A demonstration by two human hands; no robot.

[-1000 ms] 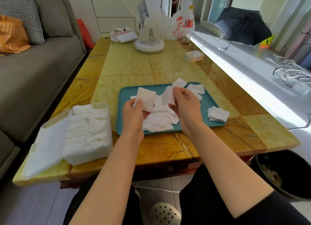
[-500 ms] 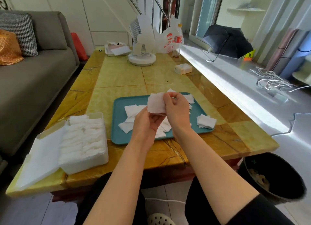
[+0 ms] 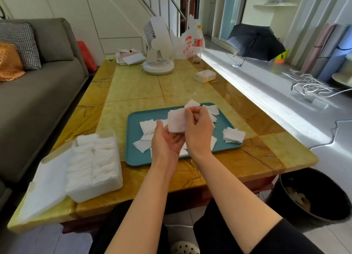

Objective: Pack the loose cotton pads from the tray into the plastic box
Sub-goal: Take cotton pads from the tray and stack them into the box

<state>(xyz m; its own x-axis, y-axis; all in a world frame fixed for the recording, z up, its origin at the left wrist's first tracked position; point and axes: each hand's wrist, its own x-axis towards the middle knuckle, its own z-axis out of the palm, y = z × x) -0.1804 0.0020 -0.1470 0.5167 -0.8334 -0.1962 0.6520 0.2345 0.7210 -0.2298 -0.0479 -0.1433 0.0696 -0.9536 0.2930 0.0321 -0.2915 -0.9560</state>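
The cotton pad (image 3: 176,121) was up in the air above the tray (image 3: 133,158), standing roughly on edge. The right hand (image 3: 198,129) pinched its upper right side between thumb and curled fingers, its grip clamped on the pad. The pad's lower edge rested on the left hand (image 3: 166,142), which lay palm up beneath it, its grip apart and the thumb clear of the pad on the left side.

Below the hands, loose pads (image 3: 146,127) lay scattered and overlapping across the teal tray, with a small stack (image 3: 233,135) apart near its right edge. The plastic box (image 3: 99,187) stood on the worktop (image 3: 133,86) well to the left of the tray, packed with rows of white pads, its lid (image 3: 45,183) swung open flat on the left.

At the far end of the yellow worktop stood a white fan (image 3: 158,50), a plastic bag (image 3: 185,48) and a bottle (image 3: 198,44). A grey sofa (image 3: 38,94) ran along the left, a black umbrella (image 3: 255,42) lay open on the floor to the right, and a black bin (image 3: 323,206) sat by the near right corner
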